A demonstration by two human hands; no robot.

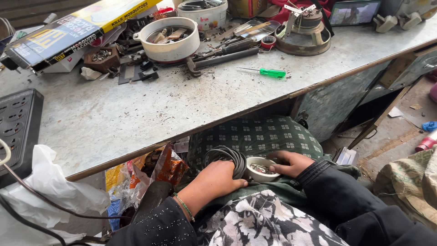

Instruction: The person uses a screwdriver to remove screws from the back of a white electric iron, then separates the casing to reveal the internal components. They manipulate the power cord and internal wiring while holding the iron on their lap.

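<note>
Both hands are held low over the lap, close together. The left hand (217,181) is laid palm down, its fingers (237,183) curled in a loose grip, the wrist bare below a dark sleeve. The right hand (289,162) is turned inward, fingers bent and closed, the forearm covered by a black sleeve.

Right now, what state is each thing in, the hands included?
left hand: closed around the coiled grey cable
right hand: fingers on the small white bowl, steadying it on the lap
green screwdriver: lying flat on the workbench, untouched
large white bowl: upright, holding scrap parts
</note>
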